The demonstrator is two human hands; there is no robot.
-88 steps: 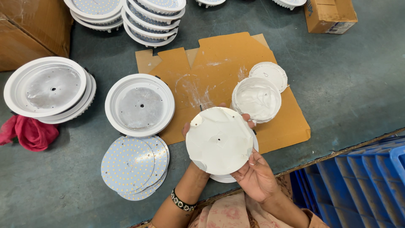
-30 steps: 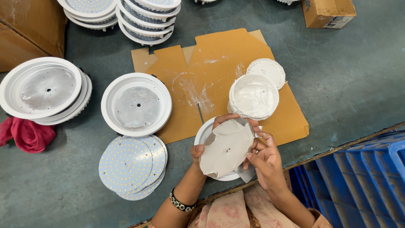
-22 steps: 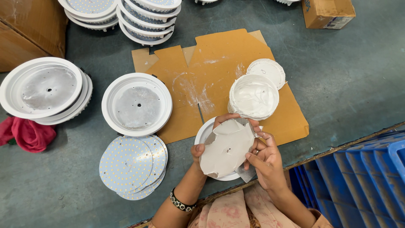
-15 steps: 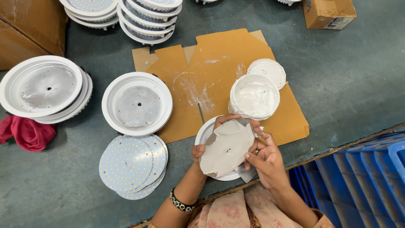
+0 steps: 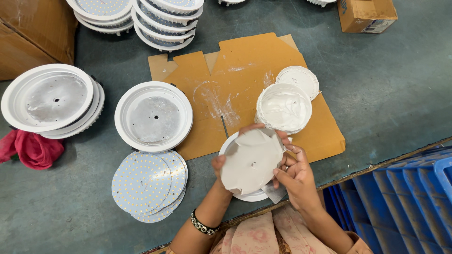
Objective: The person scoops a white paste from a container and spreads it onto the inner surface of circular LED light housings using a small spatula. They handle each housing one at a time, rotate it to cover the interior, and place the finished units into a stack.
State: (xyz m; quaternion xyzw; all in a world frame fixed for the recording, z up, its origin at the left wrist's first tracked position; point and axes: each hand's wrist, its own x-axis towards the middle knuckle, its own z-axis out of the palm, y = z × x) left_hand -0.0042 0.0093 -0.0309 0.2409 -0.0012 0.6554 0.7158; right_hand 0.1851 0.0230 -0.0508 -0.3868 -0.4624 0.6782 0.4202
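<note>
Near the bottom of the green table (image 5: 400,94), two hands hold a thin white sheet (image 5: 252,161). It looks like a round paper disc with cut edges, and it curls a little. The left hand (image 5: 220,170) pinches its left edge with the thumb on top. The right hand (image 5: 295,176) wraps loosely around the right edge, fingers (image 5: 282,139) curled over the top. Both hands grip the sheet, maybe so it stays flat and lines up with what is under it.

Under the sheet sits a round white lamp shell (image 5: 249,193). Only its rim peeks out, so I cannot tell if the sheet touches it.

Just above the hands is a small white tub (image 5: 284,107) full of white paste, with its lid (image 5: 297,81) beside it. Both rest on a brown cardboard mat (image 5: 245,70), smeared white, which likely keeps the table clean.

To the left lies another lamp shell (image 5: 153,115) with a grey middle. Below it is a pile of round boards with tiny yellow dots (image 5: 147,186), close enough to grab. Farther left are more stacked shells (image 5: 51,101) and a red cloth (image 5: 33,151). Blue crates (image 5: 405,202) stand at the right.
</note>
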